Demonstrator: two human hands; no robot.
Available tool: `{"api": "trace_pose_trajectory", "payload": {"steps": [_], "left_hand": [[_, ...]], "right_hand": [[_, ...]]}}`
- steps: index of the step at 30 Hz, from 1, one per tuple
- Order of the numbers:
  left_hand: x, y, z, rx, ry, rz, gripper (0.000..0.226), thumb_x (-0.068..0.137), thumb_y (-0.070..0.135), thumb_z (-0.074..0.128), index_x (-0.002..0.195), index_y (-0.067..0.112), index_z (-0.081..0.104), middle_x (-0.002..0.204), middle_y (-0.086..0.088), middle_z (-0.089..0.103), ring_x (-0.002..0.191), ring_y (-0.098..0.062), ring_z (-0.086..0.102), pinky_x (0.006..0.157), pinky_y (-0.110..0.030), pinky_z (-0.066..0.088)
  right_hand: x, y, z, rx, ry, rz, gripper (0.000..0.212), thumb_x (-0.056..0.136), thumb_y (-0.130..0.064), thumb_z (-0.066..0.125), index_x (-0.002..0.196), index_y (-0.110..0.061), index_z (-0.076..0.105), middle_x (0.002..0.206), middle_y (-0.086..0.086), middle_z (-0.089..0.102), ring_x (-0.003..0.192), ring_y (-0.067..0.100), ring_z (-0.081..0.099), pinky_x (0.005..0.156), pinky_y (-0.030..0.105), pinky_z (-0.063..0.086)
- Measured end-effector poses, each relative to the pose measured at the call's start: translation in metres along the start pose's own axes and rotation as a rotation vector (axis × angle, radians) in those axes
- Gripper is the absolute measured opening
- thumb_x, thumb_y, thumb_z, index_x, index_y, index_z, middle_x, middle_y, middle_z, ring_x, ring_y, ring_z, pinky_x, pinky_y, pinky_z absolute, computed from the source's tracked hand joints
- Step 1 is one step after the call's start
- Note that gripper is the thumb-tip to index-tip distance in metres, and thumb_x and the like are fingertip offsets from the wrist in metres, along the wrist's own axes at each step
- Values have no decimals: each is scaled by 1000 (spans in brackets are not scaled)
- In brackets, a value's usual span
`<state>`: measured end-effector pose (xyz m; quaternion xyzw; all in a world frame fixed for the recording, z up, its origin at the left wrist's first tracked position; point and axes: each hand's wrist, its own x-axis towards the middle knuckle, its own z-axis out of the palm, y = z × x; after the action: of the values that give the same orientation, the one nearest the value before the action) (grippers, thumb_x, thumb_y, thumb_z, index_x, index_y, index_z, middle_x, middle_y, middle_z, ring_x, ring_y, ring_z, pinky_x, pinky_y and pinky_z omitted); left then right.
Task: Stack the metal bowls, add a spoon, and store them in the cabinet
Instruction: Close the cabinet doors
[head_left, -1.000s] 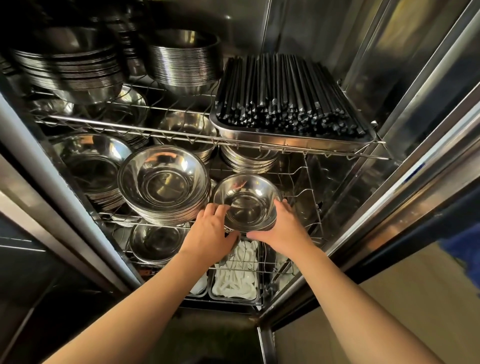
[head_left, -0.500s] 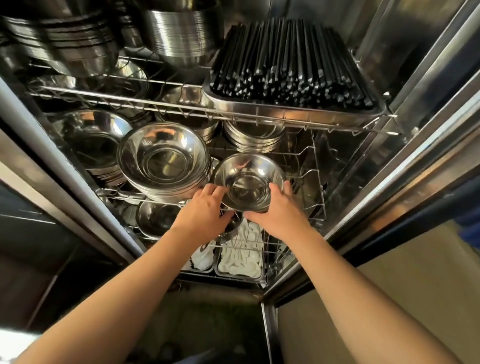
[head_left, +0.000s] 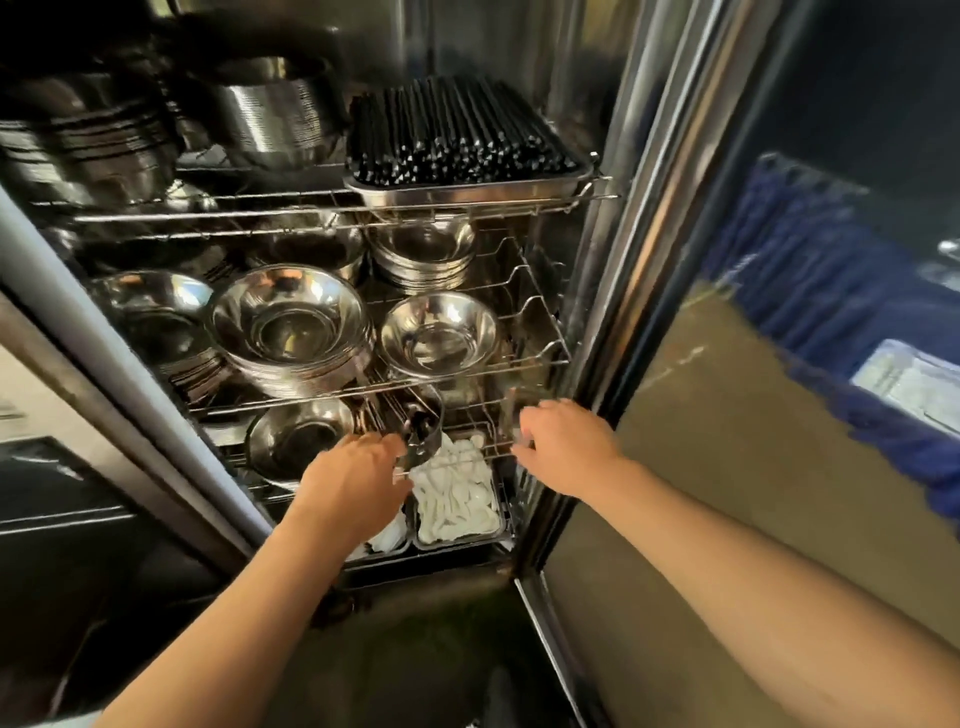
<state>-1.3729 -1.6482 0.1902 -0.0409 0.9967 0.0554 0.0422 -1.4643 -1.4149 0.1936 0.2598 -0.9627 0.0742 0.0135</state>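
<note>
The small bowl (head_left: 439, 335) sits alone on the middle rack (head_left: 540, 332) of the cabinet (head_left: 613, 218), just right of a bowl stack (head_left: 291, 327), with neither hand touching it. Both hands are lower, at the front of the bottom rack. The left hand (head_left: 358, 480) is loosely curled beside a dark metal piece (head_left: 423, 431); I cannot tell whether it grips it. The right hand (head_left: 566, 447) is relaxed, fingers partly spread, holding nothing. White spoons (head_left: 457, 499) lie in a tray (head_left: 501, 512) between the hands. Black chopsticks (head_left: 457, 130) fill a tray on the top rack.
</note>
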Motion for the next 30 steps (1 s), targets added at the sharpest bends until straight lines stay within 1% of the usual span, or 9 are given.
{"api": "trace_pose_trajectory", "payload": {"steps": [4, 7, 9, 16, 20, 22, 25, 28, 30], "left_hand": [[-48, 28, -14, 54, 63, 167, 49, 92, 54, 52, 134, 28, 52, 128, 3, 63, 117, -20, 59, 89, -38, 54], [-81, 67, -32, 56, 159, 330, 49, 91, 57, 50, 130, 28, 55, 124, 3, 65, 113, -21, 61, 87, -38, 55], [-102, 101, -45, 45, 212, 455, 48, 90, 58, 51, 126, 26, 58, 119, 0, 67, 109, -23, 62, 86, -39, 54], [-157, 243, -84, 16, 399, 768, 53, 90, 61, 43, 126, 24, 52, 118, 1, 59, 111, -24, 55, 91, -41, 49], [-183, 312, -107, -179, 583, 888, 58, 94, 56, 43, 136, 17, 47, 120, -5, 53, 108, -29, 51, 87, -47, 49], [-205, 356, -117, -340, 688, 959, 65, 95, 56, 47, 142, 13, 45, 132, -9, 52, 117, -29, 49, 92, -48, 49], [-225, 398, -129, -504, 780, 989, 81, 90, 61, 54, 149, 8, 39, 148, -17, 42, 137, -34, 40, 107, -50, 38], [-251, 444, -135, -564, 797, 961, 102, 82, 69, 61, 154, 5, 28, 157, -21, 30, 146, -36, 27, 114, -52, 31], [-263, 472, -135, -599, 810, 921, 111, 78, 60, 71, 155, -2, 20, 158, -22, 26, 149, -35, 22, 117, -49, 27]], "right_hand": [[-82, -6, -27, -15, 49, 66, 21, 94, -38, 61, 94, -18, 63, 101, 3, 65, 103, 27, 59, 69, 34, 43], [-148, -8, -57, -25, 123, 147, 24, 93, -40, 63, 92, -17, 63, 98, 5, 67, 99, 29, 61, 77, 37, 47], [-195, -6, -79, -40, 176, 201, 24, 91, -39, 67, 89, -15, 65, 92, 6, 67, 93, 31, 62, 81, 36, 44], [-354, 18, -149, -166, 336, 435, 24, 88, -47, 68, 91, -23, 65, 81, -7, 60, 82, 22, 63, 61, 33, 47], [-416, 28, -162, -102, 414, 491, 23, 85, -43, 71, 90, -21, 68, 81, -3, 64, 80, 22, 64, 65, 36, 53], [-450, 38, -160, -49, 425, 494, 23, 85, -44, 69, 90, -22, 67, 82, -5, 63, 81, 19, 63, 65, 33, 52], [-474, 50, -154, 14, 403, 505, 22, 87, -47, 66, 90, -25, 67, 85, -8, 63, 85, 14, 61, 71, 33, 50], [-502, 74, -154, 36, 378, 502, 25, 87, -51, 62, 88, -26, 67, 86, -10, 66, 86, 12, 62, 73, 33, 51], [-515, 91, -156, 56, 365, 501, 31, 87, -54, 56, 90, -26, 68, 89, -9, 66, 88, 12, 62, 75, 33, 53]]}}
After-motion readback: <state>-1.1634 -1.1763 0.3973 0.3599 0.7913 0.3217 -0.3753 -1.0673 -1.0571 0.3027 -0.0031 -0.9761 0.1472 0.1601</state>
